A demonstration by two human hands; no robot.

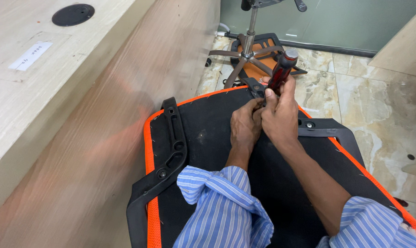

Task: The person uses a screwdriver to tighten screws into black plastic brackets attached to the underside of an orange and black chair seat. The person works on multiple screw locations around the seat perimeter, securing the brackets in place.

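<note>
Our right hand (pixel 281 115) is closed around a red-and-black screwdriver (pixel 281 69). Our left hand (pixel 245 126) pinches at its tip on the upturned chair seat (pixel 208 138).

A white rectangular label (pixel 30 56) lies on the pale desktop (pixel 15 96).

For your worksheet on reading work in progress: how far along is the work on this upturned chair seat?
Done: the left bracket lies bolted on the seat underside. In hand: the right hand holds a screwdriver at the seat's far edge, with the left hand steadying there. Left: the wheeled base stands apart on the floor, unattached.
</note>
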